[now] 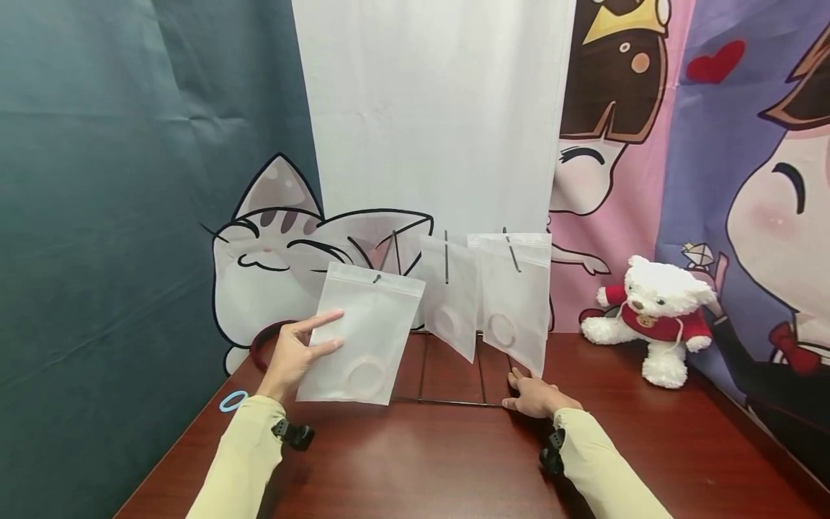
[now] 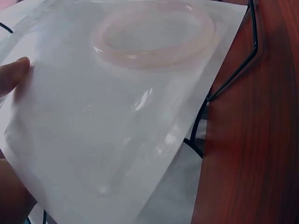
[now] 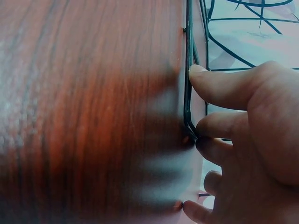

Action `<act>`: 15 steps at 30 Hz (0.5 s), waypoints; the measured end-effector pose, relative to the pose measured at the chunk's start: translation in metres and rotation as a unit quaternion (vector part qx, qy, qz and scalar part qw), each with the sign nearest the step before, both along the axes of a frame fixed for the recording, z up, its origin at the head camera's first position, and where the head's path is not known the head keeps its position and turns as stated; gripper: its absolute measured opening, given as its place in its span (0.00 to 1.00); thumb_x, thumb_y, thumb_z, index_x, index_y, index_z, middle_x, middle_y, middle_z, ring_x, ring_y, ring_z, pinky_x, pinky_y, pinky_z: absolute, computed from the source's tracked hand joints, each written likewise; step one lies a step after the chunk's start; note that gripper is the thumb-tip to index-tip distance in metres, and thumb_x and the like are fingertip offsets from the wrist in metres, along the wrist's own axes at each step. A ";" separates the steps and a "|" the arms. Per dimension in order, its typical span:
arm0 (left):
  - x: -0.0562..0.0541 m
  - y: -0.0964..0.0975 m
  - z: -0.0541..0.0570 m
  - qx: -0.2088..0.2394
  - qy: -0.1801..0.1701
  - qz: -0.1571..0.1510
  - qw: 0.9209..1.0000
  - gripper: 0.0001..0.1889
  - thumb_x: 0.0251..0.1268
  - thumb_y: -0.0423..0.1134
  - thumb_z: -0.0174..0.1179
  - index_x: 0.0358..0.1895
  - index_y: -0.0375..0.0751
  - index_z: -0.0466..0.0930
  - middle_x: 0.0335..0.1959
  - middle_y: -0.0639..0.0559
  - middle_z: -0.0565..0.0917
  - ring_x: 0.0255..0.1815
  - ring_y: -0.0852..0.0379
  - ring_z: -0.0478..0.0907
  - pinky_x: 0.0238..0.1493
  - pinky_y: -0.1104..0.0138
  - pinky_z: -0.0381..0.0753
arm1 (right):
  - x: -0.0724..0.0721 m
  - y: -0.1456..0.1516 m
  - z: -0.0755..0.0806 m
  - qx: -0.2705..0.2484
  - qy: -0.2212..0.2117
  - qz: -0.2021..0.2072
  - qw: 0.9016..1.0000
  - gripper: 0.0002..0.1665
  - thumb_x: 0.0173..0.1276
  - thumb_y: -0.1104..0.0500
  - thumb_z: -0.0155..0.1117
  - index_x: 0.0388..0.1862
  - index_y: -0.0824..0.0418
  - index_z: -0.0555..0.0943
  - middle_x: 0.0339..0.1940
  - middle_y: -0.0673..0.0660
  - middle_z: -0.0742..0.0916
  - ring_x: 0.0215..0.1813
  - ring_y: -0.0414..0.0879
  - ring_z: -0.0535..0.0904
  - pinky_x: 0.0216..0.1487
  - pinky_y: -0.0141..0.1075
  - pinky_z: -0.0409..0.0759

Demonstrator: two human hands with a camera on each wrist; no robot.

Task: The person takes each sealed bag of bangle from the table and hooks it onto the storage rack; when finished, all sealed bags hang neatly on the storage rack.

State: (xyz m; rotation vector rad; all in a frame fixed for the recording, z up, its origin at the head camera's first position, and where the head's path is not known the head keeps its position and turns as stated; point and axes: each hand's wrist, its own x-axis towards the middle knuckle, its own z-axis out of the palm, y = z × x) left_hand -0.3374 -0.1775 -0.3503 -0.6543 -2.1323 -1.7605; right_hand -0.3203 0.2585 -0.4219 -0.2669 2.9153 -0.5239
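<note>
My left hand [image 1: 298, 353] grips the left edge of a frosted zip bag [image 1: 363, 317], with two fingers showing over its front. Inside the bag lies a pale pink ring [image 2: 154, 58]. The bag hangs tilted, with a dark hook tip [image 1: 378, 278] poking through its top strip. At the front right corner of a black wire rack [image 1: 454, 403], my right hand [image 1: 534, 396] holds the base wire, thumb [image 3: 224, 86] on one side and fingers curled near the bend. Two more frosted bags, a middle one [image 1: 447, 288] and a right one [image 1: 525, 303], hang from the rack's hooks.
A light blue ring [image 1: 233, 401] lies on the brown table [image 1: 402, 461] left of my left hand. Behind that hand shows a dark red band [image 1: 261, 353]. A white teddy bear [image 1: 661, 303] in red sits at the back right. Printed curtains [image 1: 441, 108] stand behind.
</note>
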 end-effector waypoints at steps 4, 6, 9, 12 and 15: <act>-0.005 0.005 0.000 -0.007 -0.001 0.019 1.000 0.26 0.56 0.33 0.74 0.61 0.43 0.82 0.63 0.56 0.83 0.53 0.65 0.83 0.45 0.71 0.85 | 0.000 0.000 0.000 0.002 0.003 0.002 1.000 0.39 0.71 0.52 0.64 0.74 0.71 0.66 0.79 0.71 0.63 0.77 0.78 0.53 0.66 0.77 0.55; -0.009 0.009 0.000 -0.011 0.005 0.030 0.999 0.26 0.57 0.33 0.73 0.61 0.43 0.82 0.65 0.50 0.82 0.55 0.68 0.81 0.47 0.74 0.83 | 0.001 -0.001 0.000 0.003 0.003 0.002 1.000 0.40 0.71 0.52 0.64 0.74 0.71 0.66 0.79 0.71 0.63 0.77 0.78 0.53 0.67 0.77 0.56; -0.015 0.018 0.001 -0.005 0.009 0.038 0.999 0.26 0.58 0.31 0.72 0.62 0.41 0.82 0.67 0.43 0.79 0.55 0.69 0.80 0.47 0.76 0.82 | 0.001 0.000 0.000 0.003 0.003 0.002 1.000 0.40 0.70 0.52 0.64 0.74 0.71 0.66 0.79 0.72 0.63 0.77 0.79 0.52 0.67 0.77 0.55; -0.021 0.026 0.002 -0.002 0.012 0.041 0.999 0.26 0.59 0.30 0.71 0.63 0.40 0.80 0.68 0.42 0.78 0.56 0.62 0.81 0.48 0.75 0.82 | 0.001 0.000 0.000 0.001 0.002 0.001 1.000 0.40 0.71 0.52 0.64 0.74 0.71 0.66 0.79 0.72 0.62 0.77 0.79 0.52 0.67 0.78 0.54; -0.025 0.034 0.005 -0.008 0.014 0.043 0.999 0.26 0.61 0.30 0.69 0.64 0.42 0.80 0.69 0.44 0.77 0.62 0.52 0.79 0.59 0.64 0.81 | 0.001 0.000 0.001 -0.001 0.002 0.002 1.000 0.40 0.71 0.52 0.64 0.74 0.71 0.66 0.79 0.72 0.62 0.78 0.78 0.51 0.67 0.78 0.54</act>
